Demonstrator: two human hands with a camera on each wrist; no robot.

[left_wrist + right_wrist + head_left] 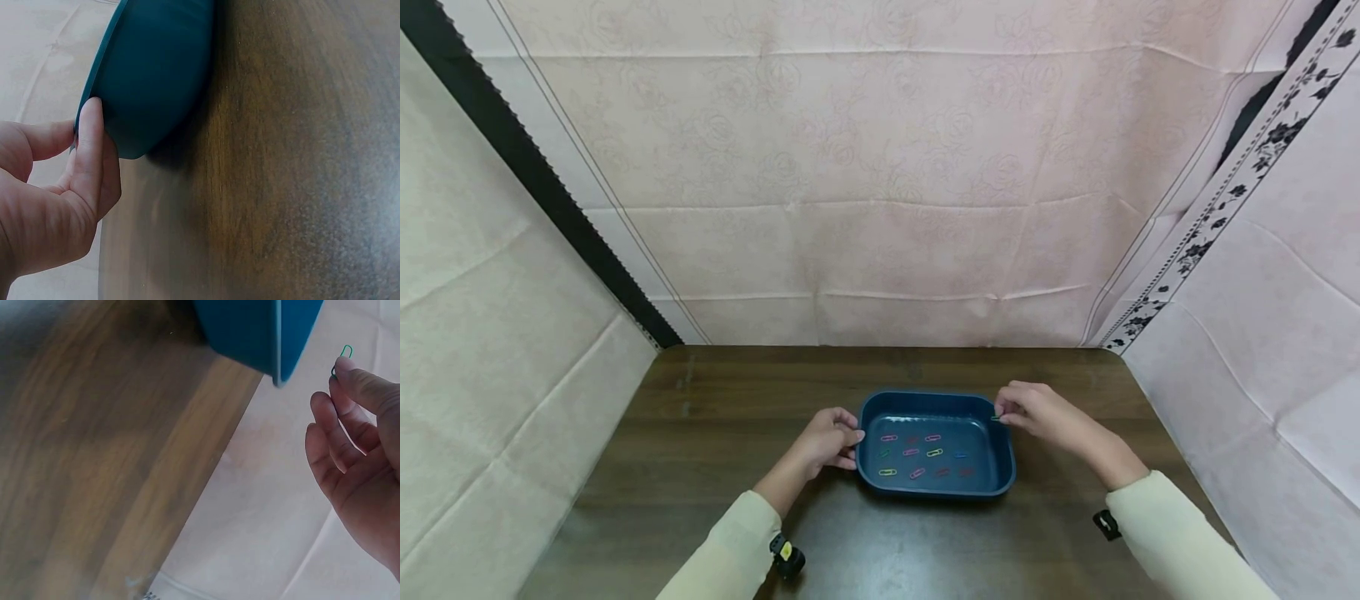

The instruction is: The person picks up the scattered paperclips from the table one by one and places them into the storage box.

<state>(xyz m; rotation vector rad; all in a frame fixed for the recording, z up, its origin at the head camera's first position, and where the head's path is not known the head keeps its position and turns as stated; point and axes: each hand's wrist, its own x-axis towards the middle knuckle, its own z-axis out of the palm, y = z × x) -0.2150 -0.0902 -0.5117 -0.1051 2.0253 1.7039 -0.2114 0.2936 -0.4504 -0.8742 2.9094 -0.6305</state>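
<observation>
A blue rectangular tray point(936, 485) sits on the wooden table, with several coloured paper clips, among them a yellow paper clip point(887, 472), spread over its floor. My left hand point(829, 439) pinches the tray's left rim between thumb and fingers, as the left wrist view also shows at the tray wall point(150, 69). By the tray's far right corner, my right hand point(1033, 410) holds a green paper clip point(347, 351) between thumb and forefinger. The clip's lower part is hidden by the fingertips. In the right wrist view the other fingers of the right hand point(359, 434) are loosely bent.
The brown wooden table point(730, 467) extends on all sides of the tray. A pale patterned cloth point(887, 167) hangs behind the table's far edge, and more pale cloth point(1262, 292) hangs at the sides.
</observation>
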